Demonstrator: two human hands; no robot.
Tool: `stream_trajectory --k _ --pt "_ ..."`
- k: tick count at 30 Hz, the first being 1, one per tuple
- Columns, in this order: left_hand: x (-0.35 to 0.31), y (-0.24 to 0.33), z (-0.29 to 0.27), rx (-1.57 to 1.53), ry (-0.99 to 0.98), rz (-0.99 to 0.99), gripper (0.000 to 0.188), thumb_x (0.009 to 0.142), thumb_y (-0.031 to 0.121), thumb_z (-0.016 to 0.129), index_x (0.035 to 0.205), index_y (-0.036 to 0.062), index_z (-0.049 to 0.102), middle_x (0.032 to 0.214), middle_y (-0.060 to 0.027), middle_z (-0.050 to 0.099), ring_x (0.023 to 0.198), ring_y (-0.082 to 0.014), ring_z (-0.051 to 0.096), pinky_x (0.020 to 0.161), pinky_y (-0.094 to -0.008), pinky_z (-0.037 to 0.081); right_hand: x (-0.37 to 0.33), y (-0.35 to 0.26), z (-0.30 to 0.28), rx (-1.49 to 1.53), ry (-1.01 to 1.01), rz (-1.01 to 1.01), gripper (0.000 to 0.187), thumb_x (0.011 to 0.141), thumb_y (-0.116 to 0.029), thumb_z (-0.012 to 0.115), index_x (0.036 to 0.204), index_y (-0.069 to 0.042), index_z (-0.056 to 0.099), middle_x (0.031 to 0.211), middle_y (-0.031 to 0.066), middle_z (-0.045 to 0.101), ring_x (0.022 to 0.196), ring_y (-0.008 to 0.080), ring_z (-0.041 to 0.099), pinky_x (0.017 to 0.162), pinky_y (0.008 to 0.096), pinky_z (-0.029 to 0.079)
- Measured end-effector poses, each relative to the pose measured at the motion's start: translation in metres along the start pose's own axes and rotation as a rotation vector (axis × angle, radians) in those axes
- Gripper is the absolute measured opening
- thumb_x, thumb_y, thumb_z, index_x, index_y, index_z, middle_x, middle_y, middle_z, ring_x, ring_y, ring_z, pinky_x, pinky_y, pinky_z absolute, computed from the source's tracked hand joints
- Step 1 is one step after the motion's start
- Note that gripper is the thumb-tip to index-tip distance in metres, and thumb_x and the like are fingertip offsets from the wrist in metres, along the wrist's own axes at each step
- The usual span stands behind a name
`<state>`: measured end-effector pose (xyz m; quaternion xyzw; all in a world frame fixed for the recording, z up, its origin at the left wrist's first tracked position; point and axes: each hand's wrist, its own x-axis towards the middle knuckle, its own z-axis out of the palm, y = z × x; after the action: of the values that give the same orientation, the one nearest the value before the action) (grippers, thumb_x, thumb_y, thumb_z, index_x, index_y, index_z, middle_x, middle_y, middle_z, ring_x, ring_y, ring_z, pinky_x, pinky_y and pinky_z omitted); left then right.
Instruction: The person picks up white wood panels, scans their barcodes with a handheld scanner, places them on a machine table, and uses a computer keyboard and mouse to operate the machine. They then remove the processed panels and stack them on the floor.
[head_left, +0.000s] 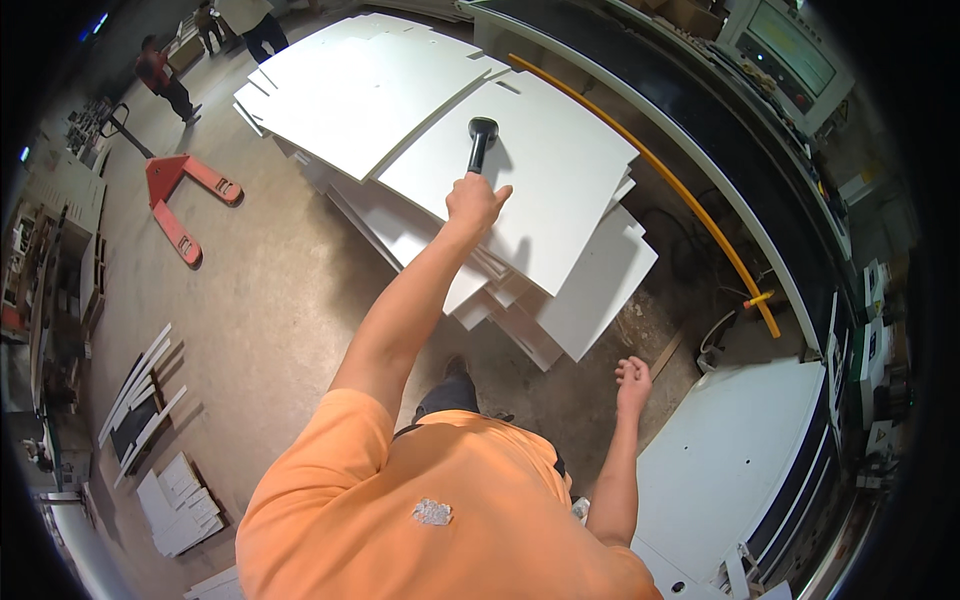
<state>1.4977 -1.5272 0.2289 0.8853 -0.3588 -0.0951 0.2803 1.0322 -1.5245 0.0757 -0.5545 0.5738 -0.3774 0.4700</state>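
Note:
My left hand [476, 205] is wrapped around the handle of a black handheld barcode scanner [482, 136], its thumb sticking out to the right. The scanner's head points away from me, over a large white panel [530, 200] on top of an uneven stack. Another group of white panels [340, 90] lies beside it, to the far left. Lower down on the right, my right hand [633, 380] hangs in the air past the stack's near corner. Its fingers are loosely bent and nothing shows in them.
A machine with a black bed [640, 70] and a yellow bar [650, 160] runs along the right, with a control screen [785, 55] behind. White panel surface [730, 460] lies near right. A red pallet truck [168, 180] and offcuts [180, 505] are left; people [165, 78] stand far off.

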Motion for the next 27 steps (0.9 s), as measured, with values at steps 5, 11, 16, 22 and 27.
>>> stream_trajectory --k 5,11,16,22,27 --pt "0.089 0.009 0.017 -0.023 -0.041 0.019 0.051 0.084 0.049 0.072 0.084 -0.0019 0.070 0.081 -0.0171 0.070 0.081 -0.0341 0.069 0.072 -0.0441 0.055 0.030 -0.129 0.095 0.095 0.011 -0.189 0.026 0.100 -0.014 0.056 0.119 0.005 0.059 0.105 0.0103 0.070 0.085 0.0137 0.064 0.075 0.0266 0.052" --pt "0.125 -0.013 -0.011 -0.071 -0.298 -0.072 0.045 0.084 0.042 0.072 0.079 -0.0019 0.068 0.072 -0.0180 0.067 0.073 -0.0343 0.068 0.068 -0.0440 0.054 0.065 -0.208 0.194 -0.380 -0.220 -0.263 0.032 0.094 -0.014 0.064 0.122 0.003 0.060 0.108 0.0132 0.069 0.089 0.0188 0.065 0.078 0.0306 0.054" --pt "0.114 -0.087 -0.068 -0.166 0.390 -0.269 0.049 0.085 0.046 0.072 0.073 0.0002 0.060 0.068 -0.0182 0.065 0.065 -0.0388 0.065 0.060 -0.0488 0.051 0.164 -0.273 0.313 -0.346 -0.372 -0.346 0.059 0.092 -0.025 0.070 0.138 0.003 0.046 0.128 0.0186 0.060 0.103 0.0243 0.063 0.087 0.0366 0.053" --pt "0.107 -0.198 -0.099 -0.181 0.661 -0.674 0.057 0.088 0.052 0.069 0.070 -0.0011 0.060 0.068 -0.0174 0.064 0.065 -0.0327 0.062 0.065 -0.0482 0.049 0.186 -0.288 0.410 -0.359 -0.402 -0.325 0.083 0.085 -0.038 0.076 0.141 0.009 0.039 0.127 0.0195 0.060 0.102 0.0246 0.063 0.091 0.0354 0.051" --pt "0.119 -0.216 -0.085 -0.835 0.362 -0.801 0.060 0.092 0.050 0.067 0.065 -0.0029 0.057 0.063 -0.0057 0.054 0.062 -0.0157 0.051 0.058 -0.0359 0.044 0.193 -0.284 0.421 -0.356 -0.390 -0.290 0.079 0.083 -0.033 0.074 0.141 0.009 0.040 0.117 0.0186 0.063 0.096 0.0268 0.063 0.091 0.0372 0.050"
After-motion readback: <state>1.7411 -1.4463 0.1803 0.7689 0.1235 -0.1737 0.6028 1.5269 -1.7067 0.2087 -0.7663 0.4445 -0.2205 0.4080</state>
